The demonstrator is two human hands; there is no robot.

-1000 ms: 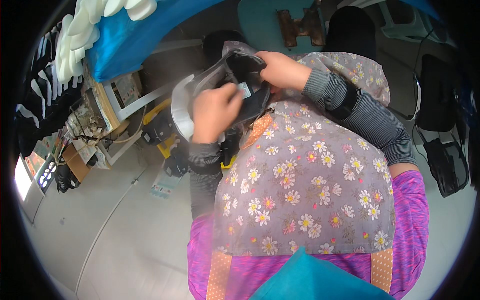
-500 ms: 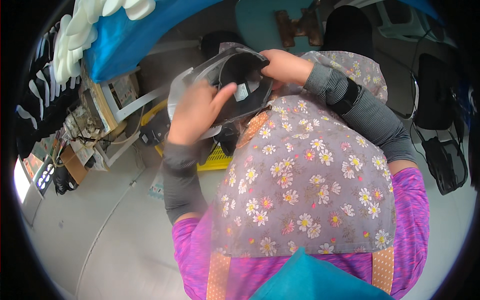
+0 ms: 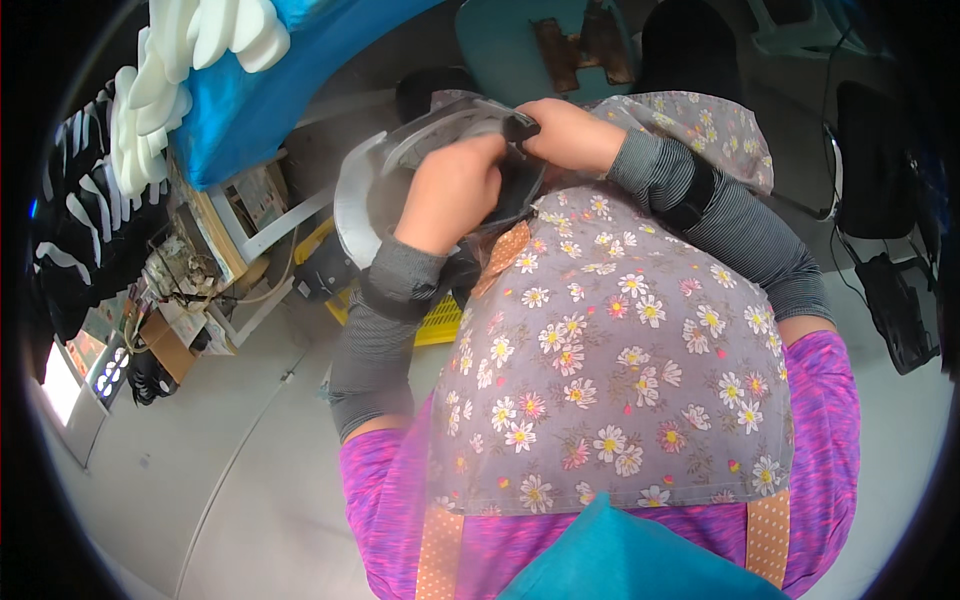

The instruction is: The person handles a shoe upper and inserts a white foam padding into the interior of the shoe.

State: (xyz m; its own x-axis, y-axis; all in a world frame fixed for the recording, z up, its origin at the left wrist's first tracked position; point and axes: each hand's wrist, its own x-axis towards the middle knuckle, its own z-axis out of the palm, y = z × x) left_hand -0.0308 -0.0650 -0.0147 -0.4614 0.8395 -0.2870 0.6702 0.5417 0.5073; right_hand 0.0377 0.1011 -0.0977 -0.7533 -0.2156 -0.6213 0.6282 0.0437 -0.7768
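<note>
A black and grey piece (image 3: 385, 200) with a wide opening and a pale curved edge is held over my lap; it looks like a shoe, though blur hides its exact shape. My right hand (image 3: 565, 135) pinches its black rim at the far right of the opening. Over the opening is my left hand (image 3: 455, 190), fingers curled and pointing inside. Its fingertips are partly hidden, so I cannot make out what they grip. Striped grey sleeves cover both forearms.
Below the piece stands a yellow crate (image 3: 438, 322) with dark items. White sole-shaped pieces (image 3: 150, 100) hang at the upper left, beside a blue cover (image 3: 250, 90). A rusty metal block (image 3: 580, 50) lies on a teal seat ahead. A flowered apron (image 3: 610, 350) covers my lap.
My left hand has moved right from the near left side of the piece, curling its fingers into the opening. The white label inside is now covered. My right hand stays at the rim.
</note>
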